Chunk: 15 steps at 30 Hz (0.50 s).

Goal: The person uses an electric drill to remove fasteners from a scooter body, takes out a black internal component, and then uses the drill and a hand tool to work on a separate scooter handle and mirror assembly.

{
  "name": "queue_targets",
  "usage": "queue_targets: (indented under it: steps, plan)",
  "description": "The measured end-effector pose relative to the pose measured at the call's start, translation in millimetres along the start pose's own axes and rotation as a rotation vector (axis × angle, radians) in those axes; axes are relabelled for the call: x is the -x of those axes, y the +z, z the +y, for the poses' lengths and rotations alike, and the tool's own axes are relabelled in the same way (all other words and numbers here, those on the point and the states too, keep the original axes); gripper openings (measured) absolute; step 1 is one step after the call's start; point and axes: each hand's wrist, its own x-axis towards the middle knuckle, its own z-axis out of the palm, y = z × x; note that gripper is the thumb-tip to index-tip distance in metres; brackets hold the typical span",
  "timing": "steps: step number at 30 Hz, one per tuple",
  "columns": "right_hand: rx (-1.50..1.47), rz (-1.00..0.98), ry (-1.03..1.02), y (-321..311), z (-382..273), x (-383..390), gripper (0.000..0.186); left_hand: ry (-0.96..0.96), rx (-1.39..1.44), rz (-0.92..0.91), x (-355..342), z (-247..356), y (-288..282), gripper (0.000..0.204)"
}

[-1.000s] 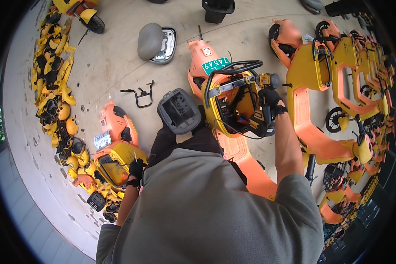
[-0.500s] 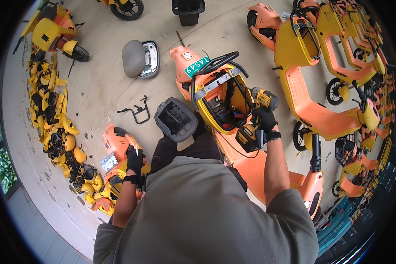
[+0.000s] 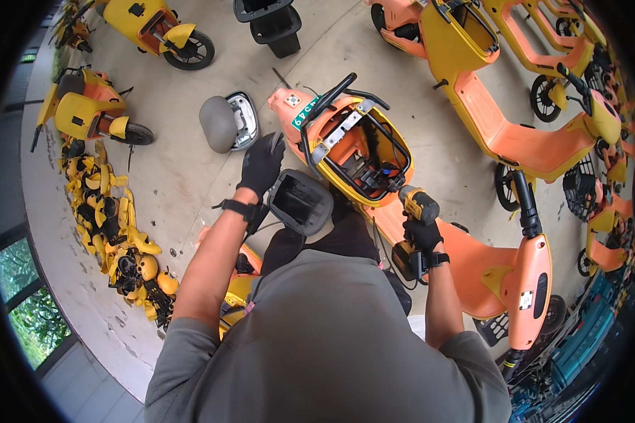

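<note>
My gloved right hand (image 3: 421,235) grips a yellow-and-black cordless drill (image 3: 420,205), its front end at the near right rim of an orange-and-yellow scooter's open seat compartment (image 3: 363,151). Cables and metal brackets show inside, and a black tubular rail (image 3: 329,99) runs along the rim. My gloved left hand (image 3: 262,168) reaches forward, left of the scooter. Its fingers are closed, with a thin grey thing at their tips that is too small to name. Just right of that wrist is a black plastic storage bin (image 3: 324,211). A grey scooter seat (image 3: 219,125) lies on the floor beyond the hand.
Several scooters stand to the right, one close by with an orange footboard (image 3: 483,116). Two more, including a yellow one (image 3: 85,109), stand at the far left. Yellow parts (image 3: 109,211) lie heaped along the left. Black bins (image 3: 275,25) sit at the back.
My left hand has swung forward from beside the lower-left scooter to near the grey seat. My right hand has drawn the drill back toward me, along the compartment's near right rim.
</note>
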Motion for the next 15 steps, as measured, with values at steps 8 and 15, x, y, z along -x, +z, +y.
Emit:
queue_targets:
  steps: [8, 15]
  plan:
    - [-0.006, 0.113, 0.047, -13.6, 41.4, 43.6, 0.027, 0.091, -0.247, -0.357, -119.2, 53.2, 57.8, 0.037]
    - [-0.085, 0.18, 0.057, -15.2, 54.6, 70.0, 0.025, 0.028, -0.093, -0.412, -99.2, 69.8, 45.3, 0.038]
